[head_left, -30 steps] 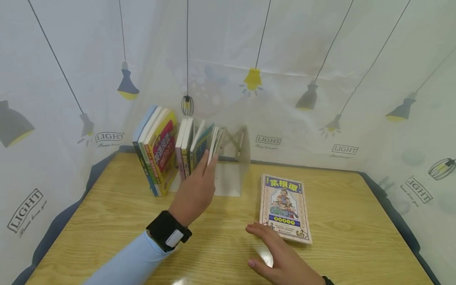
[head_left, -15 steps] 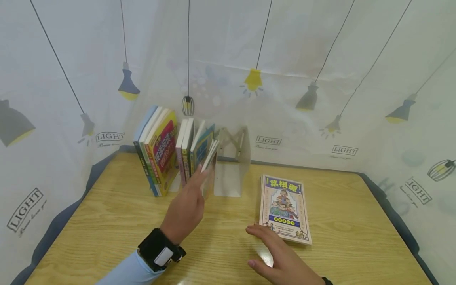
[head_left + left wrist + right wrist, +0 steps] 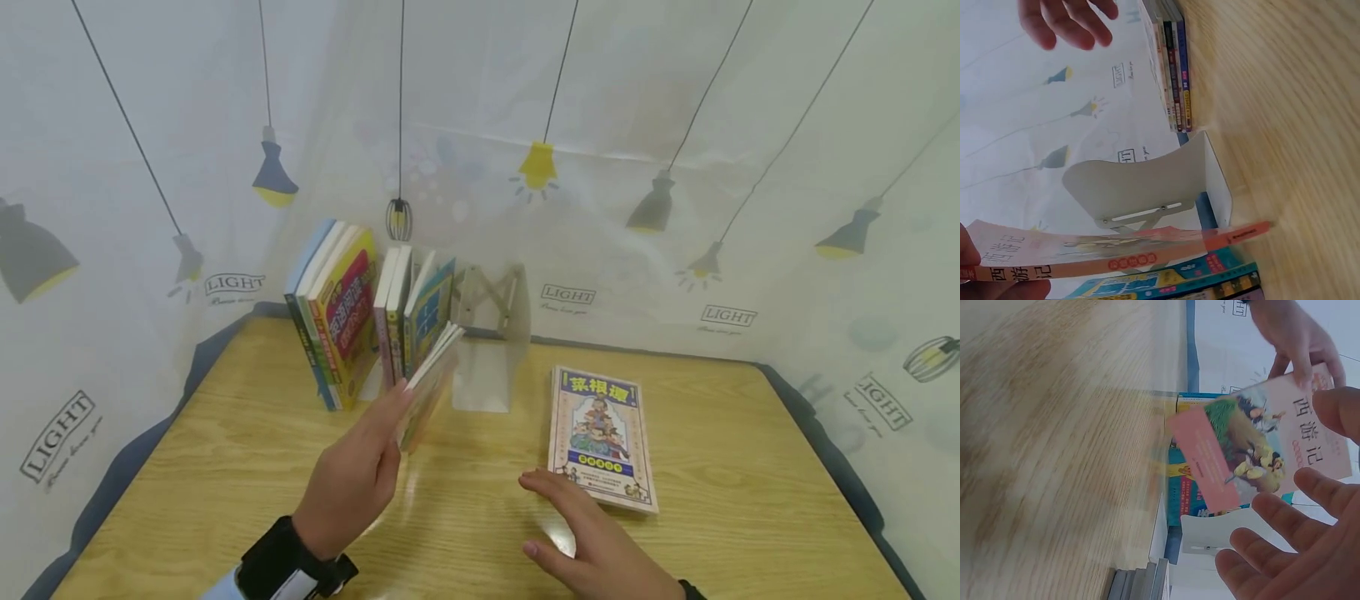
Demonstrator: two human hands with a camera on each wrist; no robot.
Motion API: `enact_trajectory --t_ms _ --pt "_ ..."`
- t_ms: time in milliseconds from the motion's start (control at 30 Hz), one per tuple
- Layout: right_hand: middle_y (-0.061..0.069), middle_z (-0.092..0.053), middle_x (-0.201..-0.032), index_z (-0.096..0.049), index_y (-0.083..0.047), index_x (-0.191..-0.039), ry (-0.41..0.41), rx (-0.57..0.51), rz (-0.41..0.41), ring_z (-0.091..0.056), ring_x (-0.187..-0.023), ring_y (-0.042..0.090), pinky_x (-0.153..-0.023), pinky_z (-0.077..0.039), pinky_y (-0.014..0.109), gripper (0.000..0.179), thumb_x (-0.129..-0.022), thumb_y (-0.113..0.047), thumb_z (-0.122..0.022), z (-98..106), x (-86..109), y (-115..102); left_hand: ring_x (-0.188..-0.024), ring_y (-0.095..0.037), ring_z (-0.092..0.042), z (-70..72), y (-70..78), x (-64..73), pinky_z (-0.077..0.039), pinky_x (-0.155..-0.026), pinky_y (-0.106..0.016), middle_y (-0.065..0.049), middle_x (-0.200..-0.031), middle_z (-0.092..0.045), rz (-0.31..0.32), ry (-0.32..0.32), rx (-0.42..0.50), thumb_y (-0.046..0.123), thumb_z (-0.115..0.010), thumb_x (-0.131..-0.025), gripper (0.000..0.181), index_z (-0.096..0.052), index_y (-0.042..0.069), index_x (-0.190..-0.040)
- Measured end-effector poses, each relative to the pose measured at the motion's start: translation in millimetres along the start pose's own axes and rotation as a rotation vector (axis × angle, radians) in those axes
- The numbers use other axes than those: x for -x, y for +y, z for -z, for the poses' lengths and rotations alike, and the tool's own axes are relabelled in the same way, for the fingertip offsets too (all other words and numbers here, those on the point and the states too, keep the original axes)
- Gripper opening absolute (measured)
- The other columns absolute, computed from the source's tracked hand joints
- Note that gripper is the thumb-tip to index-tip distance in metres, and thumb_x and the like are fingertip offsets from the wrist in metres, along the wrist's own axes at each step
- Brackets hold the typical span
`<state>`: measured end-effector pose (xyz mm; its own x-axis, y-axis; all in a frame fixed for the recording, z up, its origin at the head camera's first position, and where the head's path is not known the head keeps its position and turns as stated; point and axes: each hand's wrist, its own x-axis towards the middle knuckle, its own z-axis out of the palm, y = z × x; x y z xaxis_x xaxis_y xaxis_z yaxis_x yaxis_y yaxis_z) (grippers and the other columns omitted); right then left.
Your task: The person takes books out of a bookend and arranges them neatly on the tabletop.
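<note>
My left hand [image 3: 348,475] pinches a thin pink paperback book [image 3: 1260,447] by one end, tilted, in front of the standing books. Its cover shows figures and large black characters; in the left wrist view its orange spine [image 3: 1135,260] shows. A blue-covered book [image 3: 431,308] stands just behind it, at the end of the shorter books. The white metal bookend [image 3: 482,379] rises to their right. My right hand [image 3: 600,542] hovers with fingers spread, holding nothing, near the lower left corner of a small book stack [image 3: 600,442] lying flat.
Taller books, the outermost a yellow-covered one [image 3: 345,308], stand at the left on the wooden table [image 3: 720,450]. A white curtain [image 3: 675,275] printed with lamps hangs around the table's back and sides.
My left hand has drawn the pink book out from the standing row, toward me and to the left, tipping it over more. The right hand has stayed in place.
</note>
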<state>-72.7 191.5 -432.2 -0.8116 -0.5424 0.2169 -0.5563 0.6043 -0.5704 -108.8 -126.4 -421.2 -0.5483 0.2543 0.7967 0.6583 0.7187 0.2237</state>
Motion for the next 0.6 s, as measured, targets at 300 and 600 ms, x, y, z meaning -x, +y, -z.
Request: enact_trajectory --t_ms 300,600 --pt "-0.008 -0.045 -0.150 -0.038 -0.035 -0.150 -0.024 -0.074 -0.079 -0.047 -0.137 0.021 -0.104 -0.048 0.047 0.063 -0.095 -0.033 -0.070 1 -3.8 -1 -0.111 -0.020 -0.064 27.7 20.7 1.6 -0.038 -0.071 -0.015 -0.016 -0.142 -0.057 -0.069 0.003 0.138 0.016 -0.034 -0.110 0.042 -0.049 -0.004 -0.144" --pt "0.002 -0.038 -0.156 -0.027 -0.030 -0.156 0.073 -0.192 -0.127 -0.045 -0.138 0.032 -0.106 -0.046 0.051 0.070 -0.098 -0.028 -0.067 4 -8.3 -7 -0.118 -0.019 -0.064 45.4 41.4 -1.1 -0.052 -0.093 -0.020 -0.016 -0.130 -0.064 -0.196 -0.027 0.426 0.010 -0.045 -0.107 0.036 -0.054 -0.007 -0.137"
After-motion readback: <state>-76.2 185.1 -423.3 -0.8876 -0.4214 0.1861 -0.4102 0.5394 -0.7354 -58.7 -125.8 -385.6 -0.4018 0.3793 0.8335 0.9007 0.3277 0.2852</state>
